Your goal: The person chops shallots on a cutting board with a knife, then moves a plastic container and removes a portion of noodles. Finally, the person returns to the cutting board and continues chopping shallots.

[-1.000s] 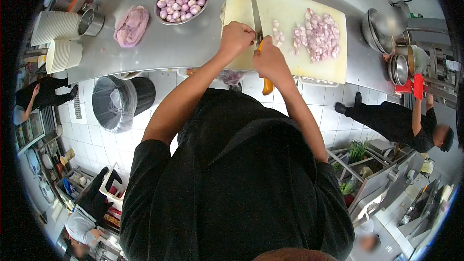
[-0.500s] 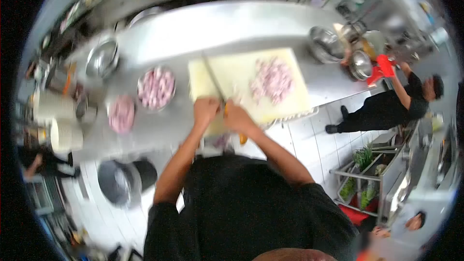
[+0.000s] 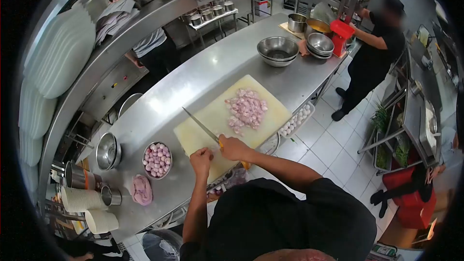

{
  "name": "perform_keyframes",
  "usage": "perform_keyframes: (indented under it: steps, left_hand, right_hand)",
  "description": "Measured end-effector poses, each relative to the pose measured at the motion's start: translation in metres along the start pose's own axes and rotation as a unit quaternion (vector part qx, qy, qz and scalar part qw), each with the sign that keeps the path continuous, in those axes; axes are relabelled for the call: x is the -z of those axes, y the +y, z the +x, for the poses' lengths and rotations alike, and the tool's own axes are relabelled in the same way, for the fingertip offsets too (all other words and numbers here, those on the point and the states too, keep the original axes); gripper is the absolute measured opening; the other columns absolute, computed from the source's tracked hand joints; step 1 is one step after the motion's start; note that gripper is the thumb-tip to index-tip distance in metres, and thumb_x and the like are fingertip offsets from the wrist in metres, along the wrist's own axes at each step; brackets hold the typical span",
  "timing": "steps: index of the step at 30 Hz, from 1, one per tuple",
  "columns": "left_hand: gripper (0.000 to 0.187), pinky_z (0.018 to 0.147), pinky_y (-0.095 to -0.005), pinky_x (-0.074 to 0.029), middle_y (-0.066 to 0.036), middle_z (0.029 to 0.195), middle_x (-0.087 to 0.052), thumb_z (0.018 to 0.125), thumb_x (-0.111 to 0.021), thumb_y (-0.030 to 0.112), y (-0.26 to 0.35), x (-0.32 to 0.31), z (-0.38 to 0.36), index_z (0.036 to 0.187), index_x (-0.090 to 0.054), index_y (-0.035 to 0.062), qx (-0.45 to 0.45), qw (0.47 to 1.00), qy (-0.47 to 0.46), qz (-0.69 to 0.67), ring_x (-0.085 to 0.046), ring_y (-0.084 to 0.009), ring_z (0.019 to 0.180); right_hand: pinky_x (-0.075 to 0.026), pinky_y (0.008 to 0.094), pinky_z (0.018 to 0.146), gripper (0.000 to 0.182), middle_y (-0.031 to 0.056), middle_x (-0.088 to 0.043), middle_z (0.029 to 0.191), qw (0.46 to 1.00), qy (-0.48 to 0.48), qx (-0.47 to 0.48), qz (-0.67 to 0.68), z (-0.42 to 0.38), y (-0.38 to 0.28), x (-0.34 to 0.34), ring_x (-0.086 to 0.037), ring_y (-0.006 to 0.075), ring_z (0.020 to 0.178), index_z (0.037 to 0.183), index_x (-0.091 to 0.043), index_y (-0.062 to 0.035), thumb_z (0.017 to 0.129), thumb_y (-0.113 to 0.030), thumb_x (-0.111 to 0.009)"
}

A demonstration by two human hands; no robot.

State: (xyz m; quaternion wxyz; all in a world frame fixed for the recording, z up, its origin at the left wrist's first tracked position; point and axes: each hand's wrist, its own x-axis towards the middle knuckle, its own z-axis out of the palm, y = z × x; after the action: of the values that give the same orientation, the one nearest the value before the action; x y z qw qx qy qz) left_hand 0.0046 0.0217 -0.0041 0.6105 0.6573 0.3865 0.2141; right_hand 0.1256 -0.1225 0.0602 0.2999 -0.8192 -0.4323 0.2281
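Observation:
My right hand [image 3: 234, 149] is closed round the yellow handle of a long knife [image 3: 199, 123]. The blade points up and left across a cutting board [image 3: 193, 137]. Beside it, at the board's near left edge, my left hand [image 3: 201, 160] has its fingers pinched together; anything between them is hidden. A pile of chopped pinkish-white pieces [image 3: 247, 109], apparently shallot or onion, covers the board's far right part. Left of the board stands a metal bowl [image 3: 169, 169] full of whole peeled purple-white bulbs [image 3: 157, 158]. Near that bowl lies a pink lump [image 3: 141, 190] I cannot identify.
Metal bowls [image 3: 277, 48] stand at the table's far right, near a red device [image 3: 341, 36] and a person in black [image 3: 378, 48]. Stacked white containers [image 3: 79, 199] and an empty-looking bowl [image 3: 107, 151] are at left. A tray of white items [image 3: 297, 120] sits below the board's edge.
My view has turned and sharpened, so the table now runs diagonally and the overhead shelf shows. My right hand still grips the knife over the board, with my left hand beside it.

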Motion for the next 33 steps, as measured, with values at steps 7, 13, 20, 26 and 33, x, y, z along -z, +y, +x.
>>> perform_keyframes:
  steps: [7,13,20,26,33]
  left_hand:
    - [0.031,0.066,-0.0291,-0.055,-0.013,0.094,-0.069,0.089,-0.069,0.006,0.015,0.015,-0.019,0.115,-0.064,-0.0106,0.009,0.996,0.016,-0.091,-0.066,-0.0176,0.072]
    - [0.029,0.060,-0.0261,-0.051,-0.010,0.088,-0.068,0.089,-0.068,0.006,0.025,0.041,-0.034,0.114,-0.065,-0.0079,-0.014,0.997,0.065,-0.043,-0.063,-0.0146,0.067]
    - [0.029,0.060,-0.0243,-0.049,-0.007,0.085,-0.068,0.089,-0.069,0.007,0.014,0.047,-0.043,0.113,-0.067,-0.0081,-0.003,0.997,0.071,-0.012,-0.061,-0.0123,0.067]
    - [0.027,0.065,-0.0244,-0.048,-0.007,0.085,-0.069,0.089,-0.069,0.007,0.001,0.045,-0.038,0.111,-0.069,-0.0095,-0.039,0.993,0.064,0.086,-0.061,-0.0112,0.070]
    - [0.026,0.073,-0.0250,-0.050,-0.008,0.090,-0.071,0.089,-0.069,0.005,0.008,0.037,-0.042,0.109,-0.069,-0.0108,-0.040,0.988,0.083,0.128,-0.063,-0.0124,0.078]
  right_hand:
    - [-0.050,0.0553,0.080,0.038,0.0338,-0.065,0.091,0.998,-0.026,0.006,0.060,-0.006,-0.003,-0.005,-0.065,0.0497,0.090,0.115,-0.046,0.0054,0.090,-0.021,-0.060]
    - [-0.051,0.0515,0.082,0.040,0.0327,-0.067,0.094,0.992,-0.086,0.015,0.094,-0.019,-0.009,-0.017,-0.067,0.0463,0.091,0.119,-0.048,0.0073,0.087,-0.016,-0.055]
    - [-0.052,0.0506,0.083,0.044,0.0328,-0.067,0.097,0.984,-0.122,-0.034,0.129,-0.030,-0.014,0.003,-0.067,0.0455,0.094,0.123,-0.048,0.0081,0.086,-0.016,-0.054]
    - [-0.053,0.0506,0.082,0.048,0.0327,-0.068,0.096,0.986,-0.094,-0.032,0.130,-0.021,0.001,-0.006,-0.068,0.0445,0.093,0.125,-0.049,0.0101,0.083,-0.013,-0.053]
    - [-0.054,0.0500,0.072,0.044,0.0290,-0.069,0.084,0.985,-0.040,-0.086,0.144,-0.012,0.032,0.018,-0.070,0.0423,0.079,0.121,-0.051,0.0067,0.081,-0.010,-0.052]
